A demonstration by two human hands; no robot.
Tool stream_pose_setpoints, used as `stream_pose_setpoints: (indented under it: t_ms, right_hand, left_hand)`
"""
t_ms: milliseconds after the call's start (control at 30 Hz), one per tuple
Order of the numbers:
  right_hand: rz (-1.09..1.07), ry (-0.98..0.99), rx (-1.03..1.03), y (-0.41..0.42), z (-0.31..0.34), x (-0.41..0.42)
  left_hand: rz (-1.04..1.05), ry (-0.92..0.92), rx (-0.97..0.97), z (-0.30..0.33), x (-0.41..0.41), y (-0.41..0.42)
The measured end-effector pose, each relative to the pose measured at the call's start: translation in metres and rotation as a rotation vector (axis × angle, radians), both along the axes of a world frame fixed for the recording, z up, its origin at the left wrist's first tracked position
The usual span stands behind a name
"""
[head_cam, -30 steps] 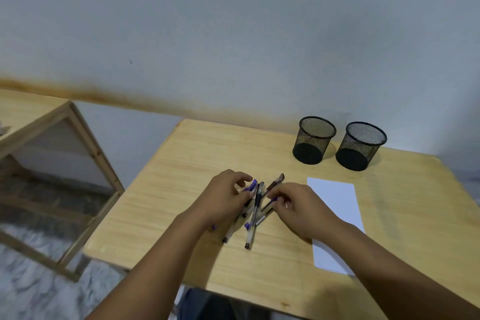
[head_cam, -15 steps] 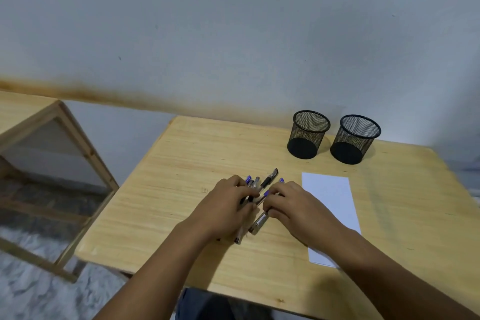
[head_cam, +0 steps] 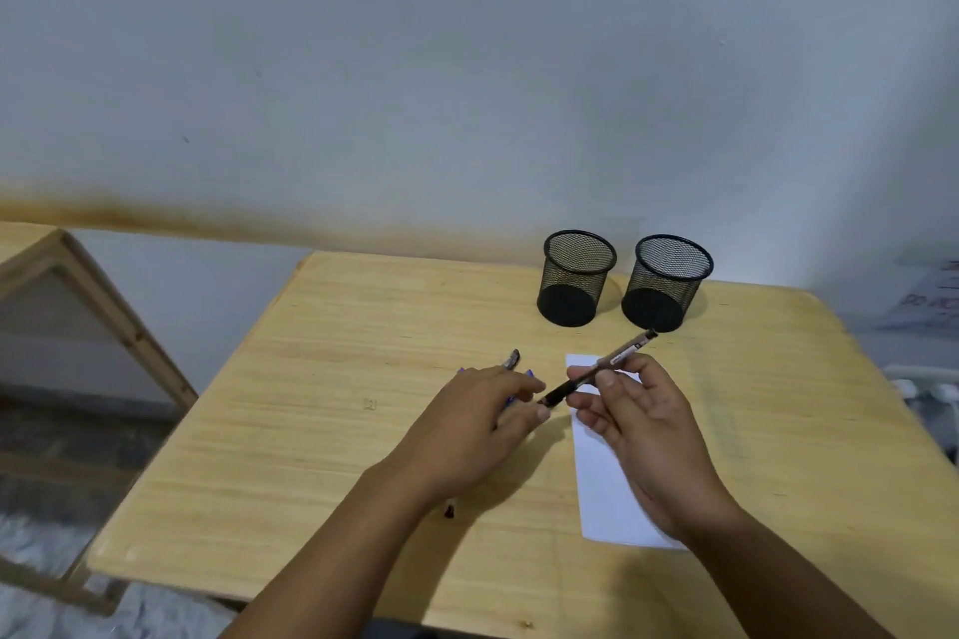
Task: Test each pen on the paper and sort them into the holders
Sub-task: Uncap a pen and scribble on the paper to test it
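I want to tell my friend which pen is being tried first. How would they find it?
Start at the wooden table and find the white paper in front of the two black mesh holders. Over the paper's far end, the right hand pinches a dark pen. It is the only pen in the air; the others lie under the left hand.

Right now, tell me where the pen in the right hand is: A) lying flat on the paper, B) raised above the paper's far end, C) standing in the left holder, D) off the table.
B: the right hand pinches the pen above the paper.
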State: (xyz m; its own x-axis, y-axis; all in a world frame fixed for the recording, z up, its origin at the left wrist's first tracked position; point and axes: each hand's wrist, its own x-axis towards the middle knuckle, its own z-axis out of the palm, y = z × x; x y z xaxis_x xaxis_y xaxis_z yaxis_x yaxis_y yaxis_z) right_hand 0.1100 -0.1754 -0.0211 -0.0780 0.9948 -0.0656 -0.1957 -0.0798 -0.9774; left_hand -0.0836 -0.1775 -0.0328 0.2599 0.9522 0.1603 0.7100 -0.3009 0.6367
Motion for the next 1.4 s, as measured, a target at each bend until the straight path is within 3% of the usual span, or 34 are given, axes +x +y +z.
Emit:
stream_pose_setpoints:
  t_ms: [167, 300, 600, 1133, 1400]
  right_hand:
    - [-0.046, 0.132, -0.081, -0.001, -0.003, 0.009]
    - [0.034, 0.008, -0.081, -0.001, -0.006, 0.017]
    - [0.079, -0.01, -0.031, -0.005, -0.002, 0.023]
    - [0.119, 0.085, 0.069, -0.005, 0.0, 0.027]
    - [0.098, 0.08, 0.045, -0.005, -0.006, 0.035]
  left_hand:
    - [-0.034, 0.067, 0.0, 0.011, 0.022, 0.0]
    - [-0.072, 0.134, 0.023, 0.01, 0.029, 0.001]
    - [-0.117, -0.021, 0.01, 0.012, 0.035, -0.003]
    - [-0.112, -0.013, 0.074, 0.015, 0.044, 0.004]
    - [-0.137, -0.023, -0.006, 0.015, 0.051, 0.001]
